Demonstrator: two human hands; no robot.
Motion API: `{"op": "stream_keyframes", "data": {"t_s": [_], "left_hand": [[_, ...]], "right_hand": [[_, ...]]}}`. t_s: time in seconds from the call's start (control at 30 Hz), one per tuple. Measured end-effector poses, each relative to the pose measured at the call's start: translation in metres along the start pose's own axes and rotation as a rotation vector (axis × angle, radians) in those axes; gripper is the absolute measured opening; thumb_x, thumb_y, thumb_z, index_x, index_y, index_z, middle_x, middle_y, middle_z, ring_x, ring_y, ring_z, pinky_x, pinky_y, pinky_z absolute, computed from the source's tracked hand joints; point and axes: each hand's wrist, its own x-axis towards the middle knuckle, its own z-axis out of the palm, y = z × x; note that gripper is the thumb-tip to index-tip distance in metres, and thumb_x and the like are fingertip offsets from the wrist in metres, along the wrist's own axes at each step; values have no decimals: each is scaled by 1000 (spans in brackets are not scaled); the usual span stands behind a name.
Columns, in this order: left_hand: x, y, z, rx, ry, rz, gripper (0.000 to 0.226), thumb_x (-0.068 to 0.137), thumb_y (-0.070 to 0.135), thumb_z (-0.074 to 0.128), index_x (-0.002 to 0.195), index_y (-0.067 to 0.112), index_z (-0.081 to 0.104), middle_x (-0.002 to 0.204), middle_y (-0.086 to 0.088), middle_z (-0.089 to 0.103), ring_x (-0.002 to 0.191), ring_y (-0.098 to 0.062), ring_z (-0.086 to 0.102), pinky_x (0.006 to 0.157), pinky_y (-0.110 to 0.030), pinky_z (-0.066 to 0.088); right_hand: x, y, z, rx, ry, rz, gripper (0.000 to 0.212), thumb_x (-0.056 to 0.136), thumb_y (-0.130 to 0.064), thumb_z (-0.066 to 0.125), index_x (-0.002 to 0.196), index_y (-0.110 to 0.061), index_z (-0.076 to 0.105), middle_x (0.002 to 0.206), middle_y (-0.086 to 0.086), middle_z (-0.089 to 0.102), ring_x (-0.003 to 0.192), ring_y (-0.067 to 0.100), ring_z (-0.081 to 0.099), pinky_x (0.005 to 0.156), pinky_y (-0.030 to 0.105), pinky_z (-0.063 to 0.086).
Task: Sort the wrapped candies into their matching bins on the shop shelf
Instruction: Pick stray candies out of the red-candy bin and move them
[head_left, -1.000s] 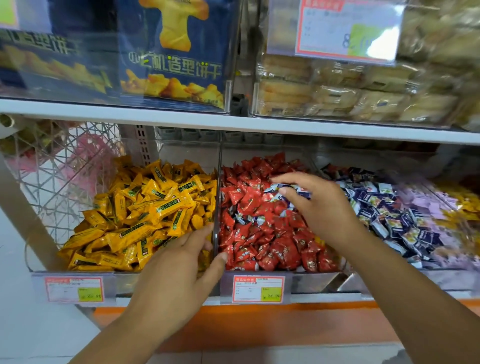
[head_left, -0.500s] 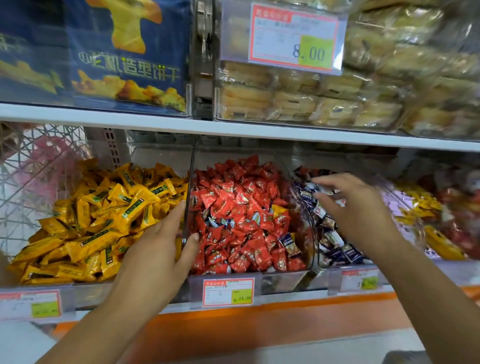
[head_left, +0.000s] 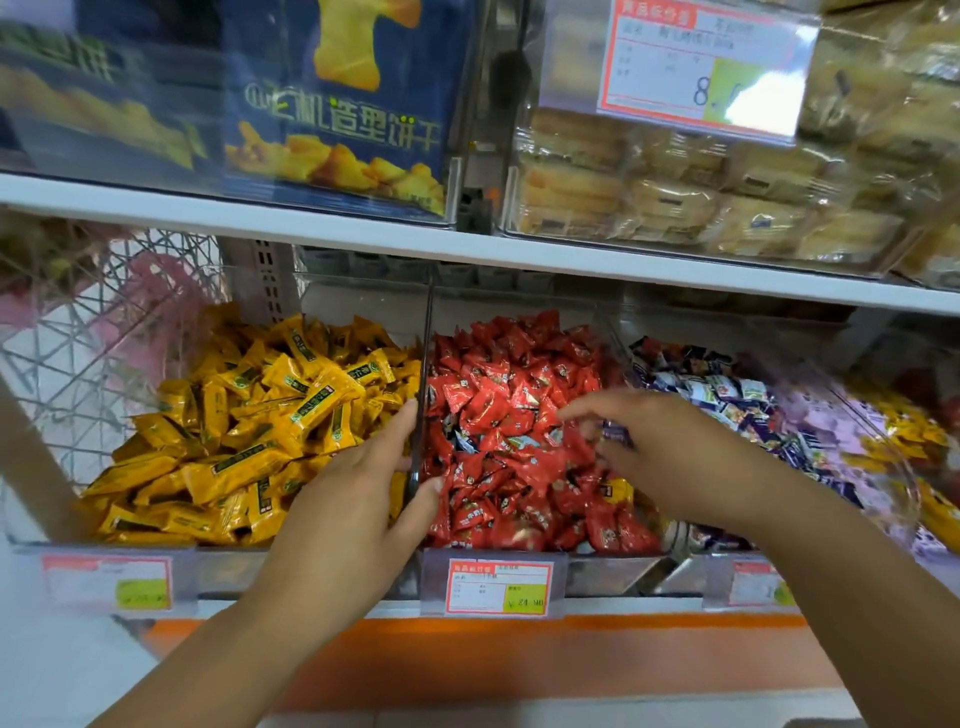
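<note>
over red bin (head_left: 597, 571), reached with right hand (head_left: 670, 457), fingers spread, grip unclear. pinched divider (head_left: 427, 332) with left hand (head_left: 353, 499) at 9 o'clock. spotted blue strays (head_left: 464, 441) among red candies (head_left: 498, 374); lots left to sort.

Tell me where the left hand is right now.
Head view, lower centre: the left hand pinches the clear divider between the yellow candies and the red candies.
</note>
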Motion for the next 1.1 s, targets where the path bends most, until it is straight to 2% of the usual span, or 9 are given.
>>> {"op": "stream_keyframes", "data": {"t_s": [0.1, 0.17, 0.23, 0.37, 0.47, 0.6, 0.8, 1.0, 1.1], "left_hand": [[0, 4, -1, -6, -3, -10, 74, 91, 52, 46, 152, 43, 4, 124, 16, 52, 77, -8, 44, 69, -16, 32], [-1, 4, -2, -10, -6, -5, 74, 91, 51, 46, 152, 43, 3, 128, 15, 51, 91, -5, 48, 74, -15, 33], [-2, 1, -2, -26, -8, -1, 75, 91, 53, 45, 152, 43, 3, 132, 16, 50, 116, -2, 47, 84, -14, 37], [-5, -3, -4, -70, -32, 20, 74, 84, 63, 39, 151, 46, 12, 134, 21, 51, 121, 6, 45, 96, -23, 45], [-7, -4, -5, -67, -28, 27, 70, 83, 64, 41, 147, 51, 18, 124, 30, 52, 108, 13, 47, 89, -20, 47], [-12, -5, -8, -42, -49, -12, 66, 80, 66, 44, 141, 57, 21, 100, 30, 49, 93, 10, 50, 69, -15, 45], [-16, -6, -8, -26, -62, -25, 66, 84, 58, 52, 145, 47, 29, 88, 19, 53, 83, 4, 53, 59, -15, 38], [-17, 0, -8, -20, -47, -44, 65, 86, 51, 58, 144, 47, 30, 87, 23, 46, 81, 9, 51, 55, -15, 37], [-16, 0, -9, -1, -56, -28, 68, 83, 52, 59, 145, 47, 30, 92, 25, 46, 79, -2, 54, 60, -22, 47]], "right_hand": [[20, 0, 16, -55, 10, 4, 48, 93, 4, 45, 127, -27, 59, 129, -9, 51, 87, -9, 56, 74, 9, 43], [34, 0, 34, -163, -34, 34, 56, 88, 7, 44, 133, -24, 56, 134, 2, 49, 115, 14, 53, 96, 21, 41], [43, 0, 42, -226, -53, 63, 55, 92, 3, 43, 138, -25, 50, 133, 6, 46, 120, 22, 51, 99, 27, 39], [48, -1, 43, -244, -68, 82, 46, 93, -3, 44, 130, -28, 55, 122, 7, 48, 110, 26, 54, 90, 30, 43], [45, 0, 41, -126, -10, 65, 22, 94, -17, 58, 112, -29, 61, 113, 0, 50, 101, 19, 55, 76, 25, 36], [36, -1, 31, 171, 83, 46, 8, 89, -26, 67, 91, -33, 64, 111, -9, 59, 103, 11, 55, 83, 24, 39], [22, -6, 28, 303, 226, 34, 9, 91, -23, 65, 95, -30, 70, 91, -15, 65, 65, -17, 53, 58, 3, 37], [12, 3, 16, 396, 382, 61, 13, 87, -27, 69, 89, -40, 66, 85, -18, 63, 78, -2, 60, 66, 17, 47], [8, 19, 0, 325, 592, 125, 10, 89, -26, 67, 92, -36, 66, 89, -18, 64, 77, 1, 60, 64, 10, 42]]}}
